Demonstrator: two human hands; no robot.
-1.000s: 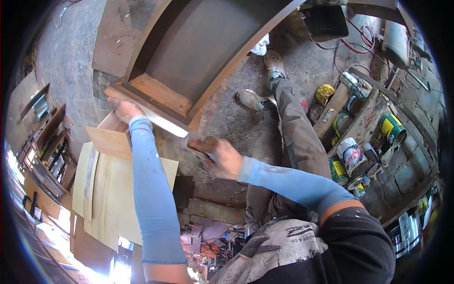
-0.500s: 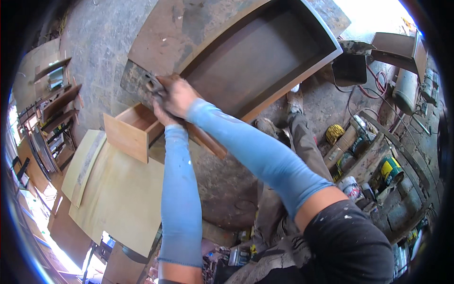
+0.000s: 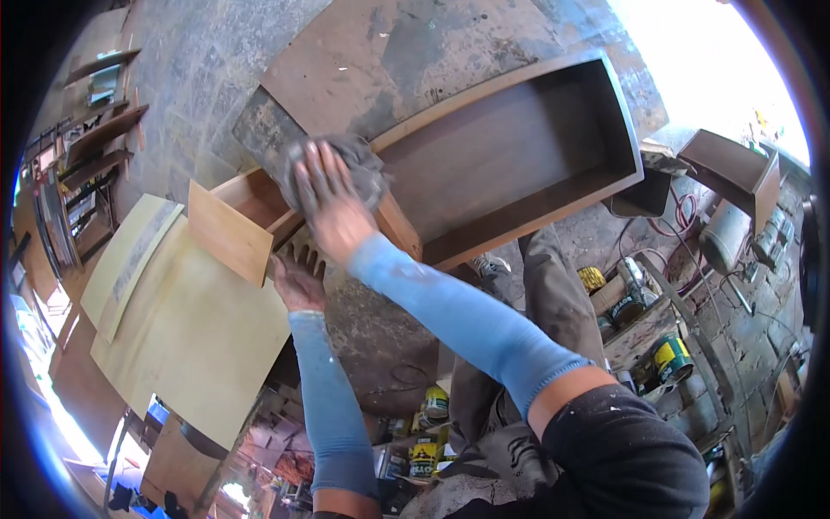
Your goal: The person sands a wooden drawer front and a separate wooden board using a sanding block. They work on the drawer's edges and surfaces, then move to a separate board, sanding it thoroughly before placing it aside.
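My right hand (image 3: 335, 208) presses a dark grey rag (image 3: 367, 169), its fingers stretched across the cloth. The rag lies over the near-left end of a large open wooden box (image 3: 501, 156) with a brown inside, hiding part of that end. From under the cloth runs a reddish-brown wooden edge (image 3: 399, 229). Lower and to the left, my left hand (image 3: 300, 277) is open, palm partly up and fingers apart, holding nothing. It is beside the pale front of a small wooden drawer (image 3: 229, 233), whose reddish inside shows behind that front.
A pale curved panel (image 3: 186, 320) lies at the left, with a narrow strip along it. Several paint cans, one of them yellow and green (image 3: 672, 357), stand at the right. A brown box (image 3: 731, 169) and a grey cylindrical tank (image 3: 724, 227) are beyond them, near red hose.
My hands were together on the dark bundle. The left has come away, down toward me, and opened. The right now spreads over the rag. My view has shifted slightly.
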